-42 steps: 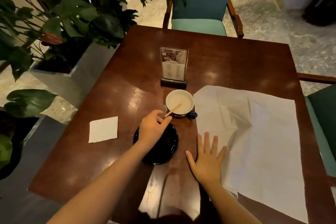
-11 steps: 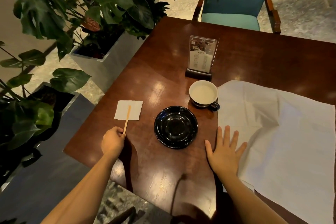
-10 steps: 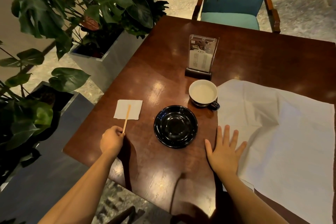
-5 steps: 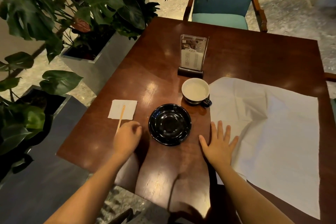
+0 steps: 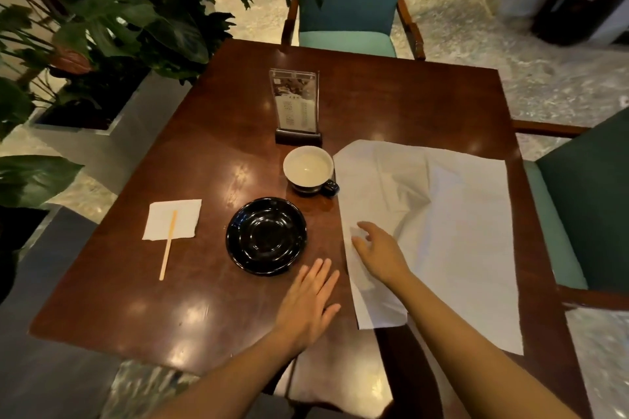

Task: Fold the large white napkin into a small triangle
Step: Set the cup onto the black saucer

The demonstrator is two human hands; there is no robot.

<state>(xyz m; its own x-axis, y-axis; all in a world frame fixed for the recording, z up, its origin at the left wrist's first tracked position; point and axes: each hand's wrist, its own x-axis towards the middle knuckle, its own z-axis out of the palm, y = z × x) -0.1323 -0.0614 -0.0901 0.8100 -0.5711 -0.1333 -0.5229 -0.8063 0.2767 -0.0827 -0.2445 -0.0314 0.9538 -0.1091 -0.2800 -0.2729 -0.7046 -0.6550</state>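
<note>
The large white napkin (image 5: pixel 452 231) is spread unfolded; the right hand (image 5: pixel 377 253) is laid on it, the left hand (image 5: pixel 311 299) beside it, both released.

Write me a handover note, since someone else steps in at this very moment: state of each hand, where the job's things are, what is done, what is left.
Left hand: open, flat on the table near its front edge, holding nothing.
Right hand: open, over the left edge of the large white napkin, gripping nothing that I can see.
The napkin lies spread out and creased on the right half of the table, beside the cup and black saucer.
The wooden stirrer rests partly on the small napkin, out of the way.
Done: no fold yet.
Left: every fold down to a small triangle.
</note>
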